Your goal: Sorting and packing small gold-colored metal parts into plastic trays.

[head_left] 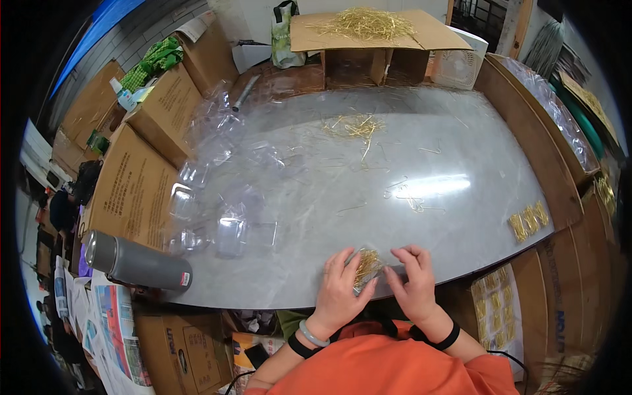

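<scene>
A small clear plastic box (367,268) filled with thin gold metal hooks sits at the near edge of the grey table, between my hands. My left hand (341,288) grips its left side, thumb in front and fingers behind. Just to the right is my right hand (415,282), fingers curved and apart from the thumb, with nothing visible in it. Its fingertips are close to the box; whether they touch it I cannot tell. Further off, a small heap of gold hooks (355,125) lies on the table, with loose hooks (413,196) scattered nearer.
Empty clear plastic boxes (234,227) crowd the left side, beside a grey flask (138,262). Filled packs (528,222) stand at the right edge; more lie in a carton (497,306) below. A cardboard shelf (388,39) at the back carries a hook pile (368,24).
</scene>
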Available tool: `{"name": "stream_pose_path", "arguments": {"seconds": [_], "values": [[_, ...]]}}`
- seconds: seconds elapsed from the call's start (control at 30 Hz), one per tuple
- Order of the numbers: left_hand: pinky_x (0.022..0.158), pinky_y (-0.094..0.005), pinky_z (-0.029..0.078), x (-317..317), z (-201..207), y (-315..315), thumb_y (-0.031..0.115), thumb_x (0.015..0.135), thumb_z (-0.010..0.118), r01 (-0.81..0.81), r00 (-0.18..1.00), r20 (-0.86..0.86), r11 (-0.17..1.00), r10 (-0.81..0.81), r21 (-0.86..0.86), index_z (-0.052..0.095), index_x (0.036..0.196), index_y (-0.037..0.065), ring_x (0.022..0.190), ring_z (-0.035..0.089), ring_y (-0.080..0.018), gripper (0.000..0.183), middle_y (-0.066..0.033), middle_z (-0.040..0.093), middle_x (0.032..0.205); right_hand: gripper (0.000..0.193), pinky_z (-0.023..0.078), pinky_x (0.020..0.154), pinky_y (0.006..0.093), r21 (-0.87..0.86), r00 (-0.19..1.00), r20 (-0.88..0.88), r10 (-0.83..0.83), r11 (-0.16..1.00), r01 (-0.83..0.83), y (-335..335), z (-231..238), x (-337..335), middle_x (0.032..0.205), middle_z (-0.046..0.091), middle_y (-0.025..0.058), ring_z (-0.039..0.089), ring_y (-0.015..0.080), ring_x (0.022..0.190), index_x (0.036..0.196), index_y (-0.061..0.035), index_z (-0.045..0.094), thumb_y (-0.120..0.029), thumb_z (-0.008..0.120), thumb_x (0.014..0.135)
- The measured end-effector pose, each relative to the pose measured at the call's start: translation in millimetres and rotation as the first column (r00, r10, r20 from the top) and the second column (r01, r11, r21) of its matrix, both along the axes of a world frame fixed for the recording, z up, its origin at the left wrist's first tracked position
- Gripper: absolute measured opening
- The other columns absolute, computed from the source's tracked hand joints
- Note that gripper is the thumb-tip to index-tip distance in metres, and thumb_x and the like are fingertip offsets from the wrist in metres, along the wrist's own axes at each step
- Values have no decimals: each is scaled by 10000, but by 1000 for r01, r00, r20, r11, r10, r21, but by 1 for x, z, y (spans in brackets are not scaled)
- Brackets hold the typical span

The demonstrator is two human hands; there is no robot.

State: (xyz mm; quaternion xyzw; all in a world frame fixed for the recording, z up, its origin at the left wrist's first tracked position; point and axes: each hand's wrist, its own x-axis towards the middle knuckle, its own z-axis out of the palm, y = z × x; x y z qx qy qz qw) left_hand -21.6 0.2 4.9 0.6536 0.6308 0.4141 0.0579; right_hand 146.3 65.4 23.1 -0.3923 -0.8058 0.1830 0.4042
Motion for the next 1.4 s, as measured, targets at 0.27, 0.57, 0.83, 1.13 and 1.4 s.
{"name": "stream_pose_path", "arguments": {"seconds": [0.27, 0.57, 0.83, 1.13, 1.4], "values": [[1032, -480, 460, -4, -4, 0, 218, 804, 832, 28, 999, 17, 999, -28, 15, 621, 1274, -25, 1207, 544, -402, 570, -203, 565, 1334, 345, 538, 676, 397, -237, 997, 60, 37, 971, -22, 3, 3, 2, 942, 655, 120, 667, 292, 766, 1193, -64, 651, -19, 730, 860], [1052, -485, 455, -2, -3, -2, 222, 797, 830, 48, 998, 27, 999, -48, 12, 622, 1275, -38, 1233, 535, -409, 582, -200, 567, 1351, 212, 519, 763, 429, 50, 986, 163, 42, 997, -51, 6, 8, -9, 957, 644, 105, 625, 325, 901, 1066, -56, 706, 3, 691, 863], [1015, -477, 466, -3, 5, -1, 236, 775, 846, 46, 997, 55, 998, -48, 36, 624, 1258, -24, 1188, 535, -410, 592, -212, 543, 1327, 190, 507, 761, 425, -73, 998, 60, -3, 997, 8, 11, 0, -4, 946, 636, 102, 617, 318, 886, 1037, -53, 695, -34, 736, 853], [969, -468, 481, -1, 3, -1, 253, 776, 860, 35, 999, 13, 999, -35, 28, 644, 1216, -11, 1119, 553, -377, 556, -169, 582, 1237, 110, 515, 697, 408, -238, 1000, -1, -28, 971, 27, 14, -4, -2, 873, 616, 115, 640, 307, 793, 939, -25, 637, -63, 727, 890], [989, -473, 480, -2, 0, -1, 255, 778, 854, 44, 999, -16, 999, -44, 24, 646, 1219, -16, 1147, 554, -385, 558, -178, 588, 1259, 94, 508, 846, 418, -187, 996, -54, 73, 979, -82, 8, 1, -4, 1110, 645, 143, 617, 333, 989, 993, -32, 693, -86, 707, 919]]}}
